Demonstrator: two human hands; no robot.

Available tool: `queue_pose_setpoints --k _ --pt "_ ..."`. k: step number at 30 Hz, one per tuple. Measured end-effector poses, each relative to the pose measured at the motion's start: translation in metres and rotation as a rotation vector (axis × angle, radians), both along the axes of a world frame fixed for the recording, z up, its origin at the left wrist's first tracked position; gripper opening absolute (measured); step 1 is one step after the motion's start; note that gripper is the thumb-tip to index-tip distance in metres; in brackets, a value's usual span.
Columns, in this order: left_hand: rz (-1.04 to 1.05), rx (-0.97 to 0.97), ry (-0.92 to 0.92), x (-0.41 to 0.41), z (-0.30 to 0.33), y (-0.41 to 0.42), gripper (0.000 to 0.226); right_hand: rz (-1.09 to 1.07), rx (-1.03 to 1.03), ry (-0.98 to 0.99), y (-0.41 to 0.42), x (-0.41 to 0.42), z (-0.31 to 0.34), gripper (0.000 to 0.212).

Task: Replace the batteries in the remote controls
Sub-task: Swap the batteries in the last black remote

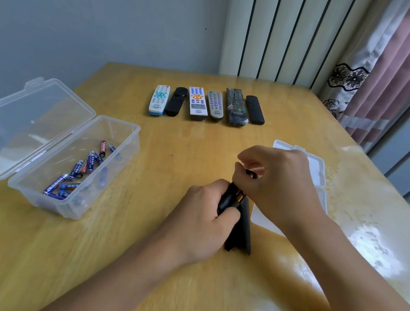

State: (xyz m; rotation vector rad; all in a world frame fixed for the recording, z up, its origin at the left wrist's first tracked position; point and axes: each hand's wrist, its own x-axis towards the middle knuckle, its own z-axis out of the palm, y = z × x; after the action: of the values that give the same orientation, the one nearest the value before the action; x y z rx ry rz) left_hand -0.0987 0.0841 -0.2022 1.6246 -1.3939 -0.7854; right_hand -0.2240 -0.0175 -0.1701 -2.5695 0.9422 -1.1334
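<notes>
My left hand [202, 214] grips a black remote [229, 197] near the middle of the table, its battery bay open and turned up. My right hand [273, 179] is over the remote's top end, its fingers curled and pinching at something small and dark there; I cannot tell what it is. The remote's black back cover [242, 229] hangs or leans below the hands. Several more remotes [206, 105] lie side by side in a row at the far side of the table. A clear box [109, 169] at the left holds several blue batteries [78, 168].
The clear box's lid [29, 123] stands open to its left. A second clear container [316, 169] lies on the table behind my right hand, mostly hidden. The wooden table [135, 250] has glare at the right. A curtain [391, 62] and window are at the right.
</notes>
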Motion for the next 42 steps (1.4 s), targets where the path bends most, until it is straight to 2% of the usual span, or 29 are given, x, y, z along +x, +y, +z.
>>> queue_pose_setpoints --k 5,10,16,23,30,42 --pt "0.042 0.003 0.338 0.001 0.008 -0.006 0.014 -0.001 0.141 -0.207 0.000 -0.006 0.001 0.008" --pt "0.120 -0.020 0.424 0.006 0.007 -0.006 0.024 0.032 0.168 -0.224 0.004 0.003 -0.006 0.018" --pt "0.122 -0.042 0.409 -0.001 0.008 -0.006 0.026 0.033 0.144 -0.282 0.008 0.009 -0.012 0.019" --pt "0.215 -0.173 0.258 -0.014 0.003 -0.005 0.024 -0.002 0.082 -0.345 0.023 0.019 -0.014 0.022" --pt "0.254 -0.224 0.010 -0.008 0.002 -0.007 0.025 -0.010 0.300 -0.416 0.018 0.025 -0.017 0.021" --pt "0.210 -0.145 0.089 0.000 -0.004 -0.008 0.026 -0.011 0.370 -0.301 0.013 0.027 -0.008 0.017"
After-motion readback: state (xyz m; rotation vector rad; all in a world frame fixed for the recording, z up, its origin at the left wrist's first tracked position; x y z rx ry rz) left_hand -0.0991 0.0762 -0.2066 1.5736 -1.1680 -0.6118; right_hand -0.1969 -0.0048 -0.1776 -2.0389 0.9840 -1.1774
